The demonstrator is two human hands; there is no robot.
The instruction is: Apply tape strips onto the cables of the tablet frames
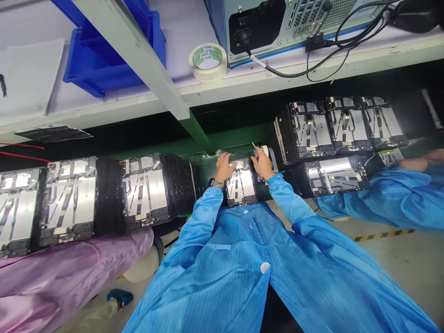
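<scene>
A flat electronic unit [241, 184], silver with dark strips and a black frame, lies before me on the green bench. At its upper left corner is my left hand [224, 169], thumb and fingers apart, holding nothing that I can see. My right hand [262, 164] is at the unit's upper right, fingers bent. A small thin white strip [253, 144] juts from its fingertips. Partly hidden behind that hand stands a tape dispenser [271, 156] with a pale roll.
Stacks of similar units stand at left [145, 189] and right [312, 129]; another unit [336, 175] lies at right. Co-workers' sleeves, pink [69, 263] and blue [388, 192], flank me. The shelf above holds blue bins [111, 74], a tape roll [208, 62] and a computer case [294, 27].
</scene>
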